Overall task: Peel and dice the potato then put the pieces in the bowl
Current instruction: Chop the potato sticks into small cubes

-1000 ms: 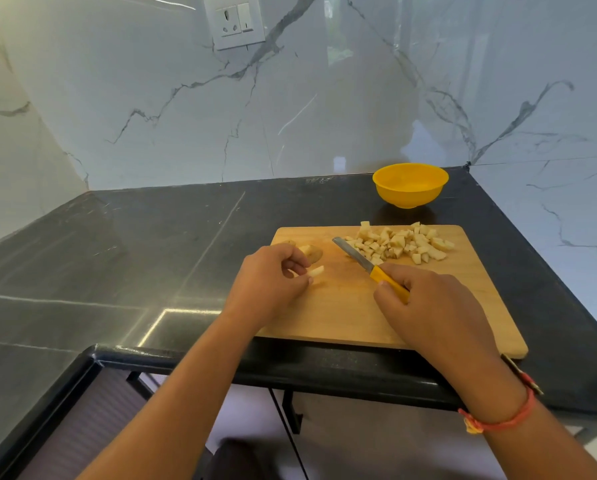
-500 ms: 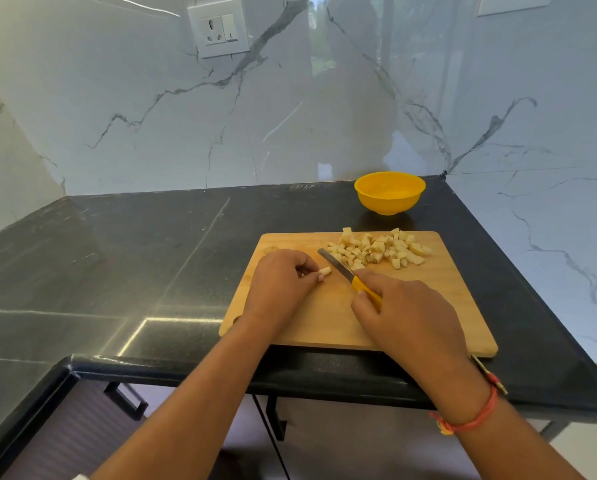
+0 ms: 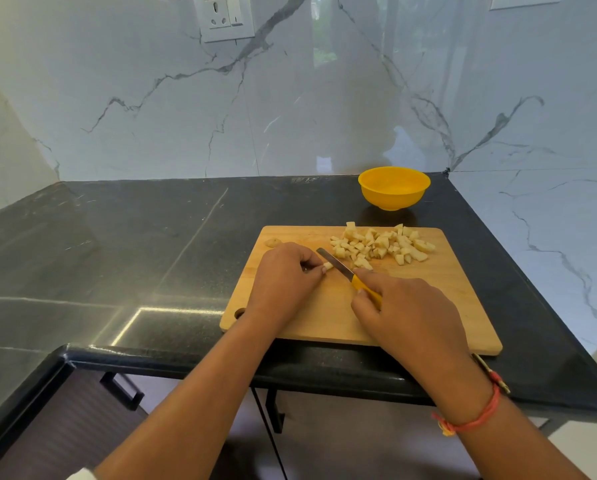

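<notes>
Your left hand [image 3: 286, 275] pinched a small potato strip [image 3: 328, 265] on the wooden cutting board [image 3: 324, 318]. Your right hand [image 3: 408, 313] gripped the knife [image 3: 337, 265], its blade right beside the strip. You were dicing, and the next cut likely needed your fingertips kept back. The potato cubes [image 3: 380, 244] sat piled on the board. The yellow bowl [image 3: 394, 199] looked empty.

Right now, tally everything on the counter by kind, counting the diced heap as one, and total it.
Bowl: 1
Cutting board: 1
Knife, gripped by the right hand: 1
Heap of potato dice: 1
Potato strip, pinched by the left hand: 1
Potato scrap at the board's far left corner: 1
Total: 6
</notes>
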### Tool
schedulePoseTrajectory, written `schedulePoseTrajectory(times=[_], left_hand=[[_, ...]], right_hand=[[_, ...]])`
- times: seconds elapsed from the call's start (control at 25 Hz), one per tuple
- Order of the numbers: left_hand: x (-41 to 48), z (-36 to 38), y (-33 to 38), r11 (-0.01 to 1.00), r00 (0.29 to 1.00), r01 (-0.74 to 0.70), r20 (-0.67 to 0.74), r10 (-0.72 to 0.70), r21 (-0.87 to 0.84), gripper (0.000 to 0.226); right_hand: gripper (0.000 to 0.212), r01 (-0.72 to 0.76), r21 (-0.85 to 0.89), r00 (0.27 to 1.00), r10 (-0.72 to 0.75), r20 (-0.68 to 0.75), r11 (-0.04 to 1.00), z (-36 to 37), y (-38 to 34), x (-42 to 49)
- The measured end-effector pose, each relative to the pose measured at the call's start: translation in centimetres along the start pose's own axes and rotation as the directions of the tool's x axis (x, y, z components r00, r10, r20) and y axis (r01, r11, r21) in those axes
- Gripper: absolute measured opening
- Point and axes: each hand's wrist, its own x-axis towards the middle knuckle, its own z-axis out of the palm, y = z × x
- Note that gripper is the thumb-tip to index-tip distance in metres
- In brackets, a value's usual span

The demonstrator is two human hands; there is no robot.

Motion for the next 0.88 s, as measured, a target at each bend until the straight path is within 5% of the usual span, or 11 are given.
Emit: schedulePoseTrajectory(times=[0.52,0.88], left_hand=[[0.0,0.3,-0.4,1.000,0.999,-0.013,-0.033,0.013,-0.004,0.009],[-0.5,0.1,-0.6,0.999,0.999,-0.016,-0.050,0.015,-0.038,0.010]], right_hand=[[0.044,0.037,-0.199,0.999,-0.032,0.027,0.979,-3.2,0.3,-2.7],[0.045,0.032,-0.022,0.999,-0.031,0.030,0.999,-1.7,-1.5,-0.7]])
